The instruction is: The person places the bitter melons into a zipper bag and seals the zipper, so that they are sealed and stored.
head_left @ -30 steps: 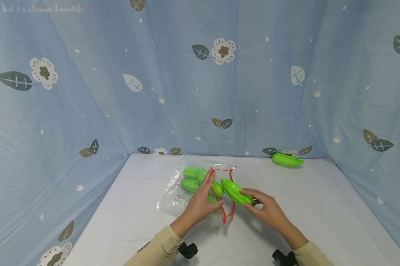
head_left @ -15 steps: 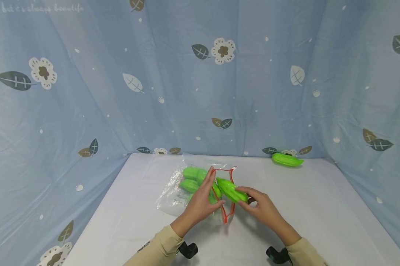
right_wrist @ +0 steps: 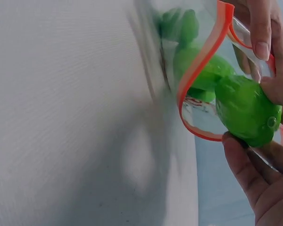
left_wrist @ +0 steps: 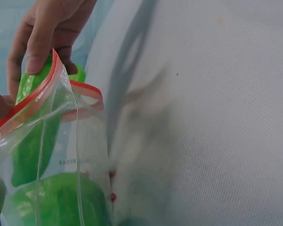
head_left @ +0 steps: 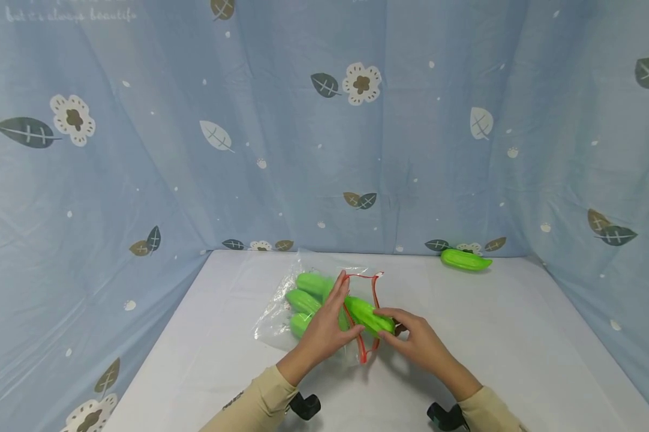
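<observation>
Green gourd (head_left: pixel 369 316), gripped by the right hand (head_left: pixel 418 342), has just slid left, its leading end now inside the clear bag (head_left: pixel 278 318), left hand (head_left: pixel 324 329) straight-fingered at the red rim (right_wrist: pixel 201 61), so this one is partly bagged.

In the head view, white script (head_left: pixel 71 16) at the upper left of the frame reads "but it's always beautifu", printed on the blue backdrop curtain (head_left: pixel 281 120). Above it, a second line is cut by the top edge and cannot be read. In the left wrist view, left of centre towards the bottom, small dark letters (left_wrist: pixel 67 161) show through the clear zip bag (left_wrist: pixel 92 136); they look like "PIXAR" in reverse, though too faint to be sure. Dark lettering (head_left: pixel 233 401) on the left sleeve (head_left: pixel 260 396), bottom of the head view, is too small to read.
</observation>
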Action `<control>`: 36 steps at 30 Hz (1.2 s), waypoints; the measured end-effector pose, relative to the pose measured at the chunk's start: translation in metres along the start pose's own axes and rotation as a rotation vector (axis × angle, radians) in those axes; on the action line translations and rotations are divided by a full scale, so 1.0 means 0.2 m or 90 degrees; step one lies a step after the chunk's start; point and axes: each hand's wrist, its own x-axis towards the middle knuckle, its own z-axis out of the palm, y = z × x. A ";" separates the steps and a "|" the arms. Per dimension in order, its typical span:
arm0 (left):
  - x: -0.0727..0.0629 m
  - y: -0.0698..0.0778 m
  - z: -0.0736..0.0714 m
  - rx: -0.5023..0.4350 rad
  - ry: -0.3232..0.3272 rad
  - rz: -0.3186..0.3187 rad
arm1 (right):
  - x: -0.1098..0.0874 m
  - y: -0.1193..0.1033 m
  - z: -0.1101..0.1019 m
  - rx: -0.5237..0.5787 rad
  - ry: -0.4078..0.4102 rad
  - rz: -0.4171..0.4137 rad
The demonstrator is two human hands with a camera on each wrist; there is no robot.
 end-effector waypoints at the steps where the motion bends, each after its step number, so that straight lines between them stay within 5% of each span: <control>1: 0.00 0.00 0.00 0.004 0.002 0.002 | 0.00 -0.01 0.00 -0.002 0.008 0.004; 11: -0.01 0.01 0.00 0.017 0.012 0.018 | 0.00 -0.03 0.03 -0.037 0.066 0.061; 25: -0.01 0.00 0.00 0.023 0.018 0.028 | 0.02 -0.06 0.08 -0.016 0.083 0.016; 36: -0.01 0.00 0.01 0.029 0.020 0.032 | 0.05 -0.08 0.12 -0.023 0.156 0.008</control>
